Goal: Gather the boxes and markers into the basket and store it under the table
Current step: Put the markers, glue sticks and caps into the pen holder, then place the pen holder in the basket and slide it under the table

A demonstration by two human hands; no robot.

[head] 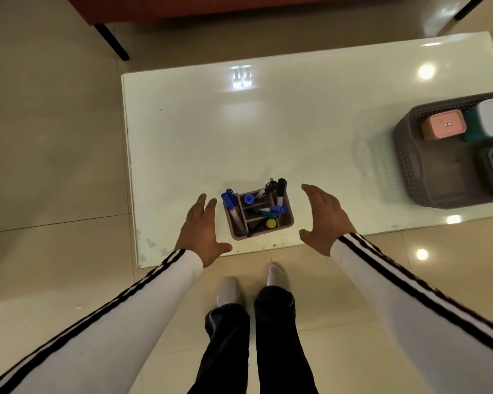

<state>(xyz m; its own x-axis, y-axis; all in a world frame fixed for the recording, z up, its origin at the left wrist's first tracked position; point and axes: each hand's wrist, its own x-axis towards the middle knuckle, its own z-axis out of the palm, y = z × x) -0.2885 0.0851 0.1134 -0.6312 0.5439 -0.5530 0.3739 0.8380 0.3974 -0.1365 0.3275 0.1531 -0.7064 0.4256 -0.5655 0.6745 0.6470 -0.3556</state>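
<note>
Mauve plastic caddy (283, 223) of blue and black markers (231, 207) sits near the front edge of the glossy white table (211, 123), between your left hand (201, 230) and right hand (325, 220), fingers straight, touching nothing. Clasp both sides evenly and keep it upright toward the grey perforated basket (407, 166) at right. The lid mark on the pink box (443, 127) is unreadable.

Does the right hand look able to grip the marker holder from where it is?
Probably yes: the right hand hangs open just beside the marker holder, with only bare tabletop between them.
</note>
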